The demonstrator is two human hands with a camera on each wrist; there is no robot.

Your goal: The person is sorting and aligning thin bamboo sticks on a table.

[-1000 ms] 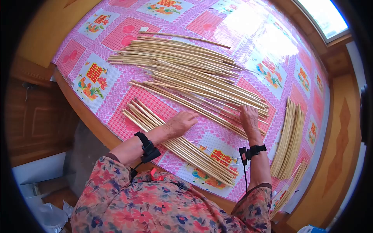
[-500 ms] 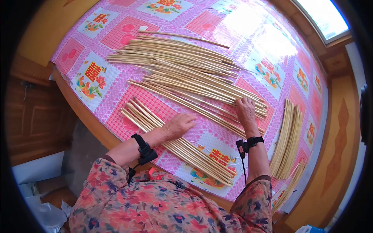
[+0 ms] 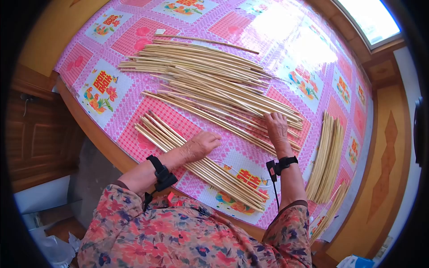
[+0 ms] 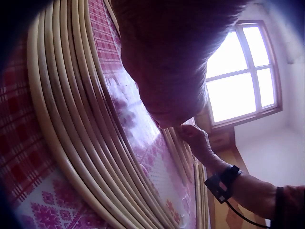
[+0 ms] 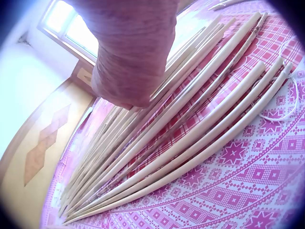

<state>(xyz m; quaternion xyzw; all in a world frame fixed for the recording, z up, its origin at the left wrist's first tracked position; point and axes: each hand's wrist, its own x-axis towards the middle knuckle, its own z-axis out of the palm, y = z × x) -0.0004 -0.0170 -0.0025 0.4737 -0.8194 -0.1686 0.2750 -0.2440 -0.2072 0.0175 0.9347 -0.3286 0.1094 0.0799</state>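
Thin, pale wooden sticks [image 3: 201, 80] lie in a loose spread across the middle of the table. At their right-hand ends, the right hand [image 3: 277, 130] bends its fingers down onto the sticks; its thumb and fingers look drawn together in the left wrist view [image 4: 196, 142], the tips partly hidden. The left hand [image 3: 199, 146] hangs loosely curled over a nearer row of sticks [image 3: 223, 178], holding nothing visible. In the right wrist view, the right hand [image 5: 133, 62] covers part of the sticks [image 5: 190, 133], several of them fanned out below it.
Two upright-lying bundles [image 3: 326, 158] and a smaller bunch [image 3: 330, 214] are on the table's right side. One separate stick [image 3: 205, 41] lies at the far side by a small white piece [image 3: 160, 31]. White string [image 5: 276, 117] lies near the stick ends.
The right hand has moved slightly away from the body and leftward along the stick ends. The left hand has drawn back a little toward the body. The head view has shifted slightly.
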